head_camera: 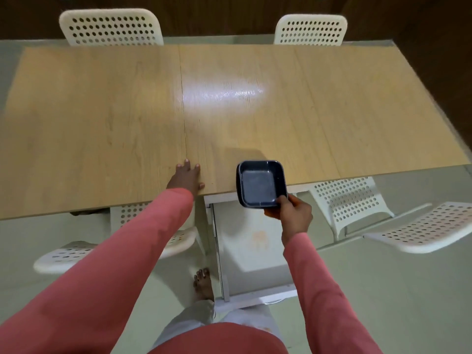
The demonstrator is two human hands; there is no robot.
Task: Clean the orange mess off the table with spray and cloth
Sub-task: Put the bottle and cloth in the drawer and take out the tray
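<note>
The light wooden table (102,111) fills the upper half of the view. My left hand (186,177) lies flat on its near edge with fingers spread, holding nothing. My right hand (293,212) grips the near corner of a dark blue square dish (260,183), held level just over the table's near edge. The dish looks empty. A faint orange stain (260,238) shows on the white surface below the table edge. No spray bottle or cloth is in view.
Two white perforated chairs (112,28) (310,30) stand at the far side. More white chairs (350,203) (429,226) (76,251) sit near me at right and left. A white drawer-like unit (255,293) projects under the table beside my bare foot (203,283).
</note>
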